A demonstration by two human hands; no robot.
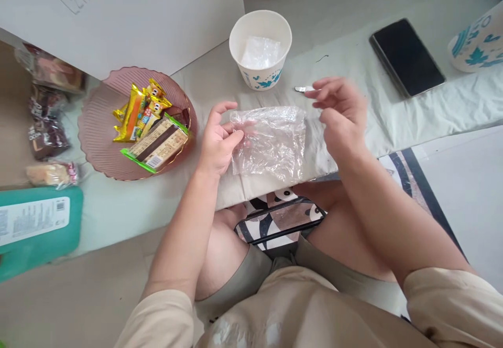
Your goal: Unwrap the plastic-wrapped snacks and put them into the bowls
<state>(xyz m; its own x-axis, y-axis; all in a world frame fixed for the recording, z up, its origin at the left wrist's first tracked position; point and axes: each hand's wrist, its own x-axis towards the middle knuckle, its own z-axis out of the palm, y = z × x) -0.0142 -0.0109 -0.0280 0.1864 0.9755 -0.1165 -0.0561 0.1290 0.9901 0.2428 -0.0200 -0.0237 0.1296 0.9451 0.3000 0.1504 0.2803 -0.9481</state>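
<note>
My left hand (222, 138) pinches the left edge of a clear, crinkled plastic bag (275, 143) between thumb and fingers. The bag hangs flat over the front edge of the cloth-covered table, and nothing shows inside it. To its right, my right hand (340, 112) is raised with the fingers loosely bent and apart, slightly blurred. A small white-and-silver scrap (302, 89) lies at its fingertips; whether they touch it I cannot tell. Just beyond the bag stands a white paper cup (261, 73) with a blue leaf print, holding crumpled clear plastic (261, 52).
At left, a pink ribbed plate (98, 138) bears several yellow snack packets (135, 112) and a green-edged wrapped bar (157, 143). Wrapped cakes (49, 122) and a teal package (43, 232) lie farther left. A phone (408, 57) and another paper cup (479, 41) are at right. A white box (157, 18) stands behind.
</note>
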